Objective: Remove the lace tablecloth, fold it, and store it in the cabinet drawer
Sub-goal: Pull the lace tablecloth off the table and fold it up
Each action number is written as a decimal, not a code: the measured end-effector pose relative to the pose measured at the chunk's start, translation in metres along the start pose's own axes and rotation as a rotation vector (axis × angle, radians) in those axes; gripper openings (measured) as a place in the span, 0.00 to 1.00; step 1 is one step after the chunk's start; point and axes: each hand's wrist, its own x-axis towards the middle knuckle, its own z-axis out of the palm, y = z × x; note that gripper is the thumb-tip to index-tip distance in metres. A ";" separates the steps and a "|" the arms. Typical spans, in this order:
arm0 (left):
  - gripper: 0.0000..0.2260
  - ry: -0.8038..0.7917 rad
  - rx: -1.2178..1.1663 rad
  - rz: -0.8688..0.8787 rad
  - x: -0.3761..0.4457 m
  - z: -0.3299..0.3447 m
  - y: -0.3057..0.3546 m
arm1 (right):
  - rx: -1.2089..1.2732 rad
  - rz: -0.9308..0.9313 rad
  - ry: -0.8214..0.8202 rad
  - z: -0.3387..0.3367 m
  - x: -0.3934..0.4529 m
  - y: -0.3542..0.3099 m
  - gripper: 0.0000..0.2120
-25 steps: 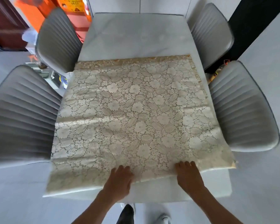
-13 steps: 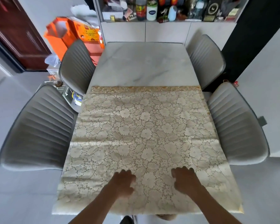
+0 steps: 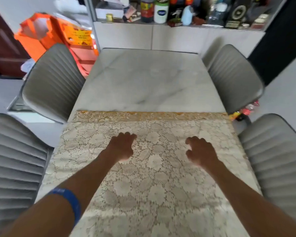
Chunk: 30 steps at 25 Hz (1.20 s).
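The cream lace tablecloth (image 3: 154,182) lies folded flat on the near half of the marble table (image 3: 149,82), its golden far edge running across the table's middle. My left hand (image 3: 122,147) rests palm down on the cloth, fingers loosely spread toward the far edge. My right hand (image 3: 199,151) hovers just over or on the cloth to the right, fingers curled and apart. Neither hand grips the fabric. A blue band circles my left forearm. The white cabinet (image 3: 178,36) stands behind the table's far end.
Grey ribbed chairs stand around the table: two on the left (image 3: 53,82) (image 3: 12,159) and two on the right (image 3: 232,77) (image 3: 277,156). Orange bags (image 3: 58,36) sit at the back left. Bottles and boxes crowd the cabinet shelf (image 3: 161,12).
Both hands have slid forward over the cloth from its near edge to its far half. The view has moved closer and tilted up, showing the cabinet.
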 end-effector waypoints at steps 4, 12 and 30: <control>0.33 0.017 0.038 -0.101 0.073 0.013 -0.037 | -0.021 -0.040 0.063 0.006 0.097 0.038 0.23; 0.30 -0.074 -0.054 -0.170 0.133 -0.008 -0.065 | -0.102 -0.074 -0.182 -0.016 0.192 0.065 0.15; 0.05 0.141 0.151 -0.237 0.090 -0.012 -0.078 | -0.120 -0.226 0.053 -0.015 0.170 0.084 0.06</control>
